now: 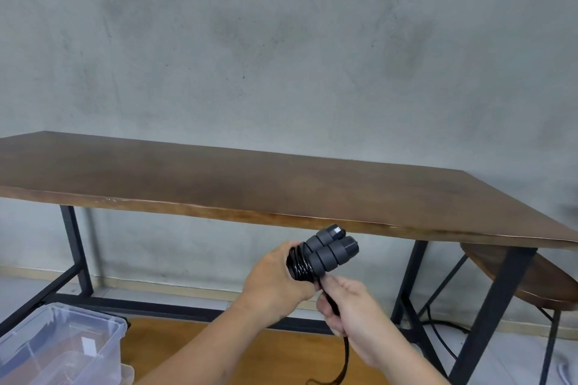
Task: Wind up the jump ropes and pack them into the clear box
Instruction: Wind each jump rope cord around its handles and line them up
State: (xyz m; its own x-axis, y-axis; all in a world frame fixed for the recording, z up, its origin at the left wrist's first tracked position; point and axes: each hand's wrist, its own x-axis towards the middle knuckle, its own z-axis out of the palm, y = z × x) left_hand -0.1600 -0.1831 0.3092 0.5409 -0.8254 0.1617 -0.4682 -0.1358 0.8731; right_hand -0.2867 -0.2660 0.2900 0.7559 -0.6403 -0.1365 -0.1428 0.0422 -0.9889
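Your left hand (275,278) grips a black jump rope (322,255) in front of the long brown wooden table (219,178), fingers curled round the two dark grey foam-sleeved handles, which lie side by side and point up and to the right toward the table's near edge. Glossy black cord is wound in tight turns around the lower part of the handles, just beside your left thumb. Your right hand (350,312) sits just below and to the right, closed around the loose end of the cord, which runs out under your palm and hangs down toward the wooden floor (244,353). The clear plastic storage box (62,344) stands on the floor at the lower left, well apart from both hands; what lies inside it is too blurred to tell. A round wooden stool (525,278) is tucked under the table's right end, against the grey concrete wall (281,40).
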